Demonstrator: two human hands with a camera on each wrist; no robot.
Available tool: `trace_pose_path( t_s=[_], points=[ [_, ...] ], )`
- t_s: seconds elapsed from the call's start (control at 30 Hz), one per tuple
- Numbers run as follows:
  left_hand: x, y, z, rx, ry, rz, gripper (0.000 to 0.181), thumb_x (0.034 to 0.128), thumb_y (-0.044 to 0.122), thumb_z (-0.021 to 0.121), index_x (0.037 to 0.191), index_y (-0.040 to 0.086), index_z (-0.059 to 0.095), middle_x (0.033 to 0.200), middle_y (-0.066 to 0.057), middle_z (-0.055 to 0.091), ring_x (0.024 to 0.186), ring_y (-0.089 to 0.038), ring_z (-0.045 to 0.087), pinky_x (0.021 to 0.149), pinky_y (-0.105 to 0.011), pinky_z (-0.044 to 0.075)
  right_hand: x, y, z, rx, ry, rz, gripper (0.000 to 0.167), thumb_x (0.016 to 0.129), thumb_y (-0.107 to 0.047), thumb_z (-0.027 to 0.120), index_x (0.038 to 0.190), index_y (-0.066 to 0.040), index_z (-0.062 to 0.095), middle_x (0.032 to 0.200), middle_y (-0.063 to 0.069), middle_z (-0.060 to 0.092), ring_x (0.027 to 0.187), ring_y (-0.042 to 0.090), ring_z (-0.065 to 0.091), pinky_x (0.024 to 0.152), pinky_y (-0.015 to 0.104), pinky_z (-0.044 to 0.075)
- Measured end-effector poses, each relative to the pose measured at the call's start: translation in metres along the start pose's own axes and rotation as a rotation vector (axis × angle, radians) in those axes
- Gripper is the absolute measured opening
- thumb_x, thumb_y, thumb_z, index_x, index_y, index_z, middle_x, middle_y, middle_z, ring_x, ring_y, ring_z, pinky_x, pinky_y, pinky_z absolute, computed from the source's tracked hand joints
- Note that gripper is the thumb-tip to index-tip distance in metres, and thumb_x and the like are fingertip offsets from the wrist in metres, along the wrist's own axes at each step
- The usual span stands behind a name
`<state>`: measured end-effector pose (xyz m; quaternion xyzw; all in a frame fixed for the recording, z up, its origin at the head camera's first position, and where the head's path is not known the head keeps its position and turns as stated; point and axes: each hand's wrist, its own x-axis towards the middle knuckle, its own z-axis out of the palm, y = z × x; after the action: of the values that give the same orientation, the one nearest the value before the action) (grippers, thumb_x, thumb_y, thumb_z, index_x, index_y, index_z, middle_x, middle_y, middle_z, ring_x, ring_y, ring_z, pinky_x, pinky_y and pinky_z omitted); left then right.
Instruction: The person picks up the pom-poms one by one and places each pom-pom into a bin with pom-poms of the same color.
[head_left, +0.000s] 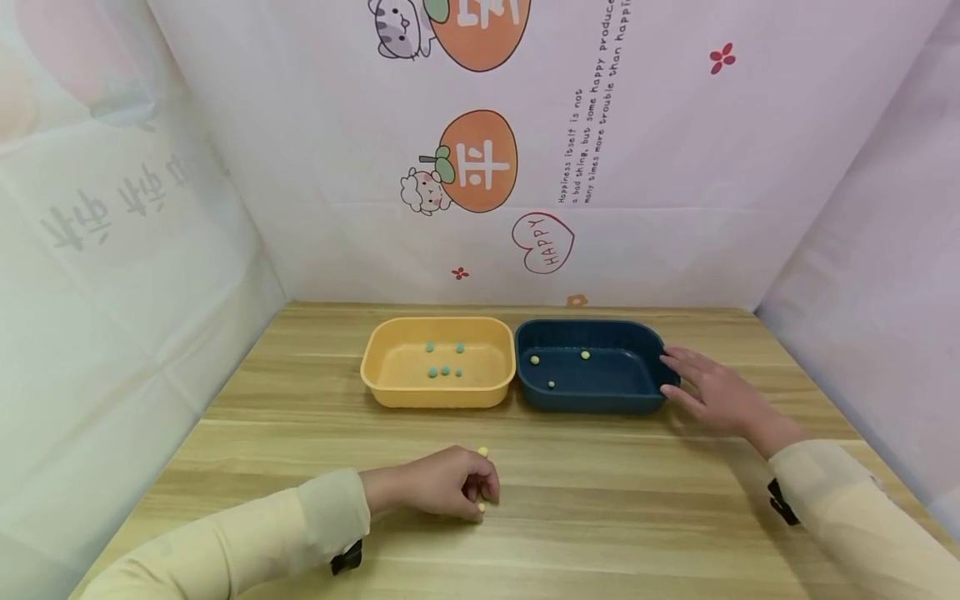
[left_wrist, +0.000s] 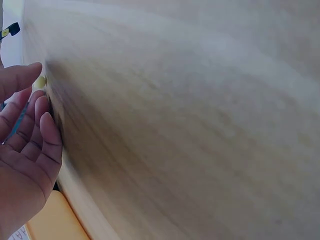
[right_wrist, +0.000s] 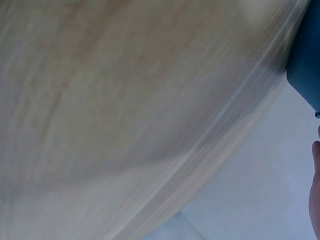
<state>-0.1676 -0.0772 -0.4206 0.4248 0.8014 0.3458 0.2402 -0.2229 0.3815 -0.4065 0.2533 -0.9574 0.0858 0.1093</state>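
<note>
My left hand (head_left: pixel 450 483) is low over the table with its fingers curled. A small yellow ball (head_left: pixel 482 507) sits between the tips of its thumb and forefinger; the left wrist view shows this yellow ball (left_wrist: pixel 41 81) there too. Just beyond the knuckles lies another yellow ball (head_left: pixel 483 451). At the right end of the dark blue tray (head_left: pixel 592 402), my right hand (head_left: pixel 712 392) has its fingers loosely extended at the rim, holding no ball. Inside that tray are three yellow-green balls (head_left: pixel 585 355). In the right wrist view only the hand's edge (right_wrist: pixel 315 195) shows.
A yellow tray (head_left: pixel 438 398) stands against the blue tray's left side, with several blue-green balls (head_left: pixel 446 371) in it. Both rest on the wood-grain table (head_left: pixel 600 500). Printed white cloth (head_left: pixel 637 250) hangs behind, and pale cloth flanks both sides.
</note>
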Motion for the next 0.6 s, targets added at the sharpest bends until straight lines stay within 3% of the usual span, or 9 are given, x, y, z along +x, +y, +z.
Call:
trace_pose_path(
  t_s=[0.6],
  points=[
    [-0.0011,-0.0091,0.004,-0.006,0.028,0.035,0.02,0.08,-0.001,0.077,0.09,0.014,0.068,0.083,0.014,0.062,0.07,0.002,0.052,0.064,-0.017,0.05,-0.0004,-0.0006,0.0005,0.005,-0.005,0.007,0.06,0.099,-0.035,0.058,0.141,0.005,0.046,0.147,0.027,0.036,0.132,0.047,0.034,0.101,0.062,0.034]
  ],
)
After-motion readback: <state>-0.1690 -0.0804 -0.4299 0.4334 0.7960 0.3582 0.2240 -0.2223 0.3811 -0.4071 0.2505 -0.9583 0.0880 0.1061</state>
